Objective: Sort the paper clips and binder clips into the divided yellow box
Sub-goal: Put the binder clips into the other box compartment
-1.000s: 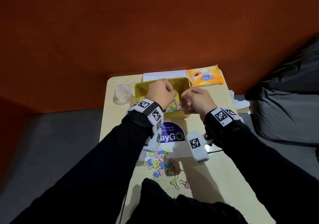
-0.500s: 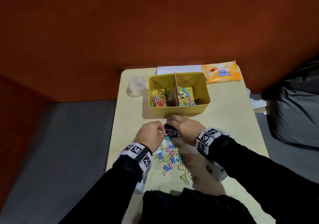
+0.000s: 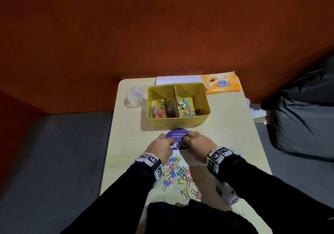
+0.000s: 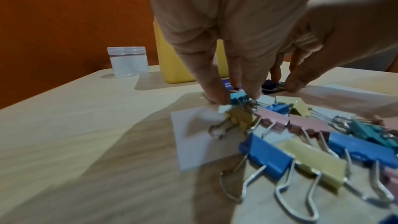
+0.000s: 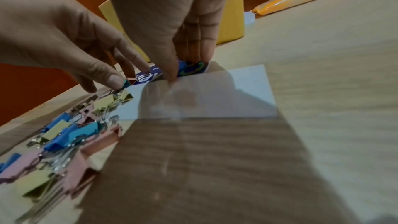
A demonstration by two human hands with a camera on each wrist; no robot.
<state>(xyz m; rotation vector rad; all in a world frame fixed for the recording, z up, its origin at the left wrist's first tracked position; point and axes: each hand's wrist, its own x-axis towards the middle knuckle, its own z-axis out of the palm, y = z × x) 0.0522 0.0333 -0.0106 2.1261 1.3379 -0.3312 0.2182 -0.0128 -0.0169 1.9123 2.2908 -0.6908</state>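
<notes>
The yellow box point(image 3: 198, 121) stands mid-table with a cardboard divider point(image 3: 175, 98). Coloured paper clips point(image 3: 160, 108) fill its left compartment and binder clips point(image 3: 187, 106) lie in its right one. A pile of pastel binder clips point(image 3: 174, 173) lies on white paper near me. My left hand point(image 4: 234, 96) pinches a teal binder clip point(image 4: 238, 96) at the pile's far edge. My right hand point(image 5: 183, 69) is down on the purple sticker point(image 3: 176, 134), thumb and fingers closed on a dark blue binder clip point(image 4: 271, 85). Both hands nearly touch.
A clear plastic jar point(image 3: 134, 96) stands left of the box. An orange wipes packet point(image 3: 221, 84) and a white sheet point(image 3: 178, 79) lie behind it. The table edge drops to grey floor on the left; a dark bag point(image 3: 298, 125) sits right.
Both hands have come back from over the yellow box to the sticker and the clip pile, and their fingers have closed on clips there. The box's contents are uncovered now.
</notes>
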